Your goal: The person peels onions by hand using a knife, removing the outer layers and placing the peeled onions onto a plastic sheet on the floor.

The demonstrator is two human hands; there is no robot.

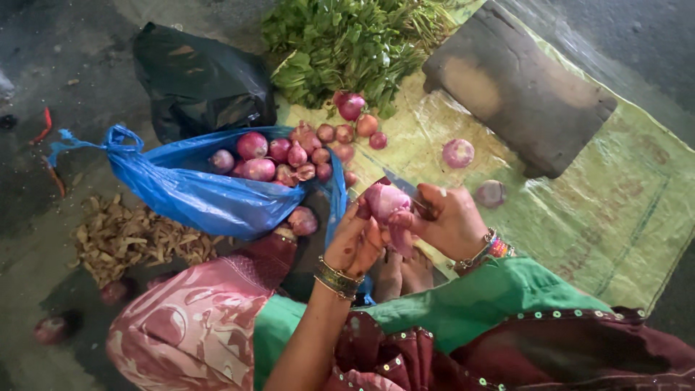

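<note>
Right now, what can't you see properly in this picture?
Head view only:
- Small knife blade: mostly hidden behind the pink peeled onion and right hand.
- Blue plastic bag: its folds hide how many red onions lie deeper.
- Black plastic bag: contents hidden.
- Green leafy bunch: cut off by the top edge.

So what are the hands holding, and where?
The left hand grips a half-peeled red onion from its side. The right hand holds a knife by its handle, blade at the onion.
</note>
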